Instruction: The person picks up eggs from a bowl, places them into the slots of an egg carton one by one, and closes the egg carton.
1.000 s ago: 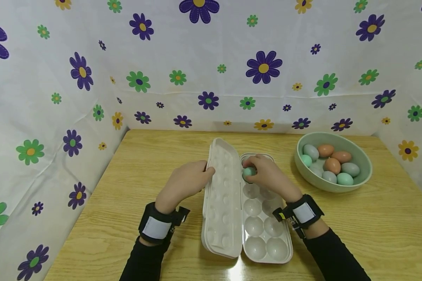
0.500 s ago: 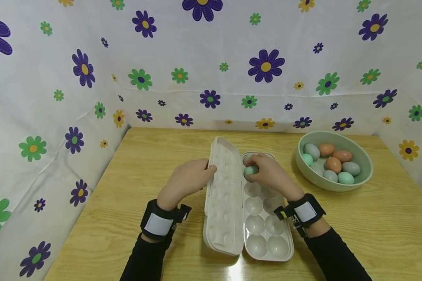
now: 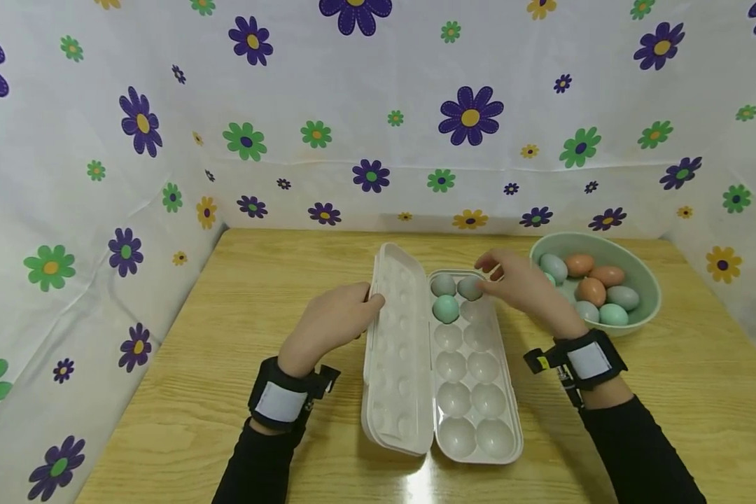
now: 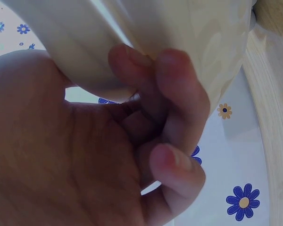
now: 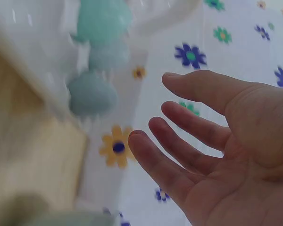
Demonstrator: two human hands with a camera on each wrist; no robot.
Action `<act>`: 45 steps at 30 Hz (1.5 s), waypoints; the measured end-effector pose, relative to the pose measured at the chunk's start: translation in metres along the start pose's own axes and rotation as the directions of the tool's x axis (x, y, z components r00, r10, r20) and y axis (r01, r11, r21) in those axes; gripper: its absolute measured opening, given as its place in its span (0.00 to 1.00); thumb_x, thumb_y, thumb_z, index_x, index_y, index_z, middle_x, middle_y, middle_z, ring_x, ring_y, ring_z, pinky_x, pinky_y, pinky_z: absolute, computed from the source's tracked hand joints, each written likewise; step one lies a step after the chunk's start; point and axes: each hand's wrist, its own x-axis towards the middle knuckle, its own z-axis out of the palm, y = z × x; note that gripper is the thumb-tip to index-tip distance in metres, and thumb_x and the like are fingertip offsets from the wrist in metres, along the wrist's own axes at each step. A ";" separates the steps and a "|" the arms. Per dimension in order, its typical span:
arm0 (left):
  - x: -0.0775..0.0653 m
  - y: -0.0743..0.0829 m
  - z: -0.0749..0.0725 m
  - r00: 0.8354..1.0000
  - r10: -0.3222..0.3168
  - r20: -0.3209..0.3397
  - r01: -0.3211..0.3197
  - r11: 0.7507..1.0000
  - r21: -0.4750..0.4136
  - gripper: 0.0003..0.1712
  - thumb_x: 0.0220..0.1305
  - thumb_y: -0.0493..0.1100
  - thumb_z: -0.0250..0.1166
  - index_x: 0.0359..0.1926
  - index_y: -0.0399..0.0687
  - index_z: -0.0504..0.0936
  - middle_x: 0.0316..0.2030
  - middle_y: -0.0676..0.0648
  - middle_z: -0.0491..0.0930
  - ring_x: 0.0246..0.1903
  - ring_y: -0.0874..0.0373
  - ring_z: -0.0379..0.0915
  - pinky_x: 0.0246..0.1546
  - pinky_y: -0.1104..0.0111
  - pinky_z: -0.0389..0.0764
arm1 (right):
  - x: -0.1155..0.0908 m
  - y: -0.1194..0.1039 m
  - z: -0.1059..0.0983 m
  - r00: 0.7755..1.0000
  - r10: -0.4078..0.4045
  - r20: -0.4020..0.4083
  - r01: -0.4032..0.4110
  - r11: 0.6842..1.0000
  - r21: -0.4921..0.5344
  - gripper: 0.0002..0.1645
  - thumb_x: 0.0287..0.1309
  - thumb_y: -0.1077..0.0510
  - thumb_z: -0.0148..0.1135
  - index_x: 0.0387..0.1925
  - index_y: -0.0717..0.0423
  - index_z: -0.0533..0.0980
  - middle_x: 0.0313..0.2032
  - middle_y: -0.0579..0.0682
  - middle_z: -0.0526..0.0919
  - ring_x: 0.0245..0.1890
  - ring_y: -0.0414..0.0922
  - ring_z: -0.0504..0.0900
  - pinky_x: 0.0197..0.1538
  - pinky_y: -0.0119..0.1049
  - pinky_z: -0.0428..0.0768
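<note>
A white plastic egg carton (image 3: 458, 399) lies unfolded lengthwise, its dimpled lid (image 3: 400, 357) tilted up on the left. My left hand (image 3: 334, 323) grips the lid's outer edge, thumb over the rim; in the left wrist view its fingers (image 4: 179, 94) curl against the outer side. In the far cups sit two grey eggs, one left (image 3: 444, 284) and one right (image 3: 470, 287), with a mint-green egg (image 3: 446, 309) in the second row's left cup. My right hand (image 3: 529, 290) hovers between carton and bowl. The right wrist view has its fingers spread and nothing held.
A pale green bowl (image 3: 654, 306) at the back right holds several brown, grey and mint eggs, such as a brown egg (image 3: 591, 292). Both stand on a wooden table (image 3: 277, 266). A flowered white cloth (image 3: 340, 105) hangs behind and at the sides.
My right hand has let go of the mint-green egg in the second-row cup and moved right, toward the bowl. My left hand keeps its grip on the lid.
</note>
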 end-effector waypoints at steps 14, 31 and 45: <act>0.000 -0.001 -0.003 1.000 0.004 -0.004 -0.004 1.000 -0.003 0.20 0.68 0.54 0.41 0.28 0.51 0.73 0.20 0.50 0.73 0.18 0.55 0.68 0.16 0.65 0.65 | 0.000 0.058 -0.077 0.987 0.161 0.002 -0.160 0.986 -0.049 0.24 0.61 0.47 0.54 0.53 0.59 0.69 0.48 0.61 0.73 0.45 0.55 0.72 0.44 0.51 0.73; 0.000 -0.001 0.001 1.000 0.002 -0.002 -0.002 1.000 -0.021 0.19 0.67 0.54 0.42 0.27 0.51 0.72 0.19 0.50 0.72 0.17 0.55 0.67 0.16 0.66 0.64 | 0.013 0.127 -0.093 0.965 0.250 0.079 -0.242 0.965 -0.103 0.27 0.59 0.51 0.55 0.52 0.67 0.68 0.51 0.69 0.71 0.50 0.62 0.68 0.53 0.61 0.65; 0.000 -0.001 0.000 1.000 0.001 -0.004 -0.001 1.000 -0.005 0.20 0.67 0.54 0.42 0.26 0.51 0.72 0.20 0.50 0.72 0.17 0.55 0.66 0.16 0.66 0.63 | 0.014 0.144 -0.085 0.896 0.331 0.295 -0.351 0.936 0.014 0.30 0.56 0.56 0.57 0.56 0.69 0.62 0.47 0.64 0.69 0.43 0.56 0.69 0.48 0.49 0.68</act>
